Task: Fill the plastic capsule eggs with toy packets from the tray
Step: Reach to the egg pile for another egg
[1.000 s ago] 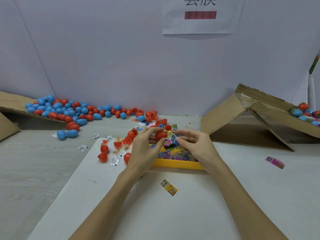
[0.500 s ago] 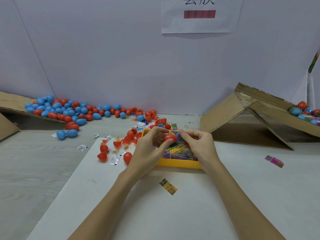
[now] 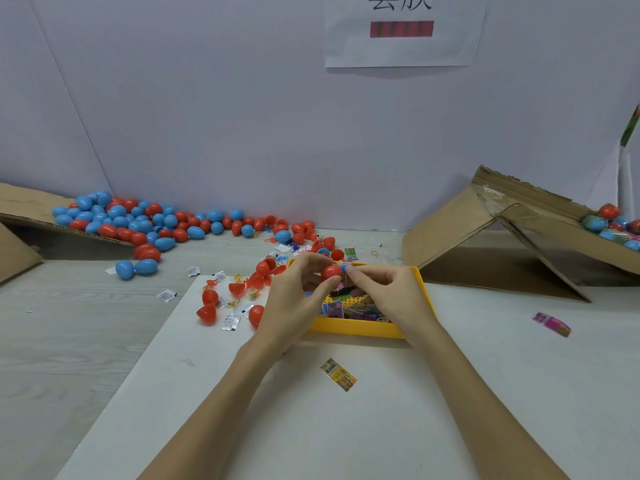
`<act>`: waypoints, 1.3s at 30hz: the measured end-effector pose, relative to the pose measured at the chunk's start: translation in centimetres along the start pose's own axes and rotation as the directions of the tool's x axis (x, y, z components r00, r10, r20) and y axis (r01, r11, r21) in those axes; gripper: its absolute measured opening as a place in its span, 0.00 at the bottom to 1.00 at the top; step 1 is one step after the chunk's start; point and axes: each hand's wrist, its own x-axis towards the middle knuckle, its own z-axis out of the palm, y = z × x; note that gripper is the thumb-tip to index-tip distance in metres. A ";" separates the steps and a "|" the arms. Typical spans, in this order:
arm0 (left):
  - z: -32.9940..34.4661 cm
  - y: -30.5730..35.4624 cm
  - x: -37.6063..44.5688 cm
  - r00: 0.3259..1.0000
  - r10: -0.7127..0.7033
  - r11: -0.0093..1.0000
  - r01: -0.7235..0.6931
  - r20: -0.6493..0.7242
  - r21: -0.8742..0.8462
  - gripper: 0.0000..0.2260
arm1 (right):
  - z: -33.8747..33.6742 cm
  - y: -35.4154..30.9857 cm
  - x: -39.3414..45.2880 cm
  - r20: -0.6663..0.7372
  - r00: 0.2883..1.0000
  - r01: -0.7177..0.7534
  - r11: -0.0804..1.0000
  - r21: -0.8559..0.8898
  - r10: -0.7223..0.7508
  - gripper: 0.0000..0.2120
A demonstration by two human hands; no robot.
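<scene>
Above the yellow tray (image 3: pixel 356 329) my left hand (image 3: pixel 294 299) grips a red capsule half (image 3: pixel 331 272) between thumb and fingers. My right hand (image 3: pixel 388 292) pinches a folded toy packet (image 3: pixel 344 271) against the open side of that half; only a blue edge of the packet shows. The tray holds several colourful toy packets (image 3: pixel 349 308). Loose red capsule halves (image 3: pixel 221 299) lie on the white board left of the tray.
A heap of red and blue eggs (image 3: pixel 138 223) spills from a cardboard flap at the far left. A cardboard box (image 3: pixel 512 237) at the right holds more eggs (image 3: pixel 613 223). One packet (image 3: pixel 338 374) lies near me; a pink packet (image 3: pixel 551 324) lies at the right.
My hands have come together: the red half met the packet and the packet has gone mostly into it. Both hands shifted slightly right over the tray.
</scene>
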 end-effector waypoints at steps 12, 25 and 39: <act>-0.5 -0.1 0.3 1.000 -0.015 0.996 0.016 0.019 -0.083 0.14 | 0.3 -0.9 -0.5 -0.014 0.988 0.151 0.986 -0.069 -0.152 0.12; -0.2 0.8 0.0 0.989 0.137 0.987 -0.142 -0.061 -0.075 0.21 | 0.7 -1.7 -1.0 -0.001 1.000 0.024 0.990 0.141 -0.024 0.11; 0.5 1.4 -0.3 0.969 0.240 0.969 -0.243 -0.066 -0.043 0.19 | 2.4 -3.3 -2.0 0.274 0.941 -0.337 0.651 0.681 0.200 0.20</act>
